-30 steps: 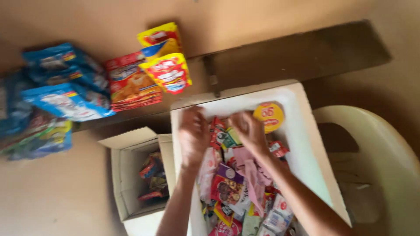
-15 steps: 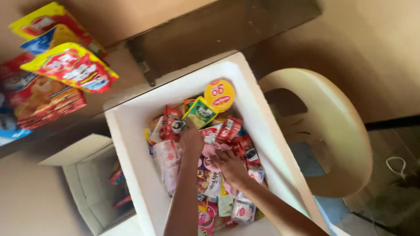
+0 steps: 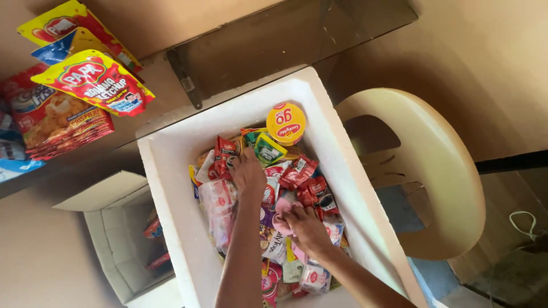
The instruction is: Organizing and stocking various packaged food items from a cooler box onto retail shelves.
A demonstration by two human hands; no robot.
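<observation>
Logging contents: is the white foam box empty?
No, the white foam box is filled with small colourful sachets, and both hands rest among them.

Warm, dim indoor light, brightest on the white foam box [image 3: 171,188] at centre. Soft shadow darkens the lower left of the frame. Slight motion blur; edges bend a little.

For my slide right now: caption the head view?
Both hands, left hand and right hand, dig among sachets in a white foam box.
</observation>
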